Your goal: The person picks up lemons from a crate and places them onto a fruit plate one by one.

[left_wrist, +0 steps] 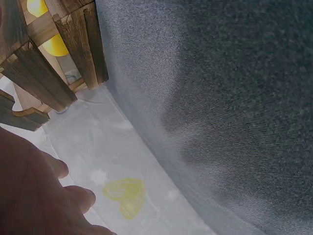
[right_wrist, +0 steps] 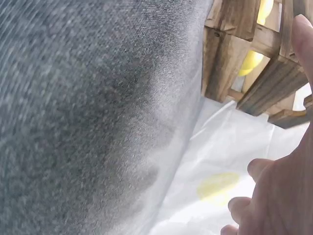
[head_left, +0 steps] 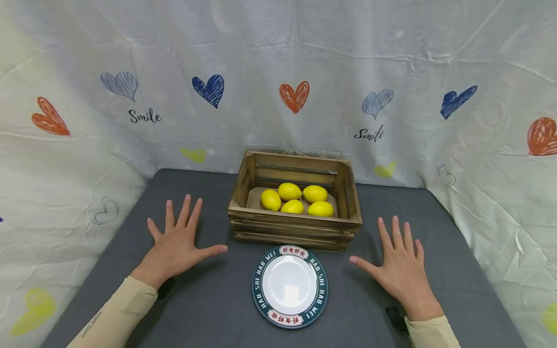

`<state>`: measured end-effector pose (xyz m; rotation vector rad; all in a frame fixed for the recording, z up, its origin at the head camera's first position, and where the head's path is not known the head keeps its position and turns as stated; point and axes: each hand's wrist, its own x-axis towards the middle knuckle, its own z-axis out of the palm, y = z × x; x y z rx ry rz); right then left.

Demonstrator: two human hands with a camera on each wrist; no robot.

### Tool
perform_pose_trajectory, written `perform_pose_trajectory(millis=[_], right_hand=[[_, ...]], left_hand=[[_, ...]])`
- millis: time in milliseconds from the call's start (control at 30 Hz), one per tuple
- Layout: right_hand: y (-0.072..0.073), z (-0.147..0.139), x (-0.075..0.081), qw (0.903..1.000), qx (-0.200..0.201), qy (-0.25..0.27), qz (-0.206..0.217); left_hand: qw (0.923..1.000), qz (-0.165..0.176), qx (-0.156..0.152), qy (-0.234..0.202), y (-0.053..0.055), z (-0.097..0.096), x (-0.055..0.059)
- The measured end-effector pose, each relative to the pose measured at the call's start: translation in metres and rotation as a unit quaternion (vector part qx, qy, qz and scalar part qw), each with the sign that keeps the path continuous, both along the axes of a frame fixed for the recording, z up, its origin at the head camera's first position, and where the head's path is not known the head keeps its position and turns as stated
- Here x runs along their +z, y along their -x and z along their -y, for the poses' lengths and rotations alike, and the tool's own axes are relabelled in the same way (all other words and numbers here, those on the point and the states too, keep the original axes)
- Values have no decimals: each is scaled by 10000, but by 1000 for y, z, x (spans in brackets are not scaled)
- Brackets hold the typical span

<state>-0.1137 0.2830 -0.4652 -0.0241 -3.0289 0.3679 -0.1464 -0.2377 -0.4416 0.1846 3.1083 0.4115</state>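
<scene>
Nothing held; crate (head_left: 291,227) wall the likely snag

Head: left grip (head_left: 176,249) and right grip (head_left: 400,270) both wide, fingers spread, over the table (head_left: 209,304). Five lemons (head_left: 289,192) sit in the crate, ahead of and between the grips; plate (head_left: 283,280) between them, nearer the person. A low reach could bump the crate's front wall; smooth lemons could roll if pinched off-centre. Cloth (head_left: 252,106) hangs behind the crate, limiting room.

Left wrist: slats beyond the left grip partly hide the lemons.

Right wrist: same slats problem; thumb overlaps the crate in view, contact unlikely.
</scene>
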Motion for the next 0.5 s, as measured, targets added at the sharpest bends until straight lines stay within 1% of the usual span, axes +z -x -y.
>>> perform_pose_trajectory(millis=[100,167,333,400,433,467,500], right_hand=[[2,4,0,9999,69,97,21],[3,8,2,9996,149,249,74],[8,23,9,9944,461,941,158],[10,30,13,9893,585,1338,66],[12,33,13,9850,667,1589,-37],[14,36,13,9793,743,1877,-167],[16,41,13,9715,816,2200,-340]], left_hand=[[10000,15,-3,-21,-1,1,0],[10000,36,1,-12,-1,2,0],[10000,62,44,-58,-4,4,2],[9999,49,77,-100,-5,5,3],[9999,35,91,-118,-6,7,3],[9999,19,108,-130,-6,8,2],[9998,5,122,-135,-6,10,2]])
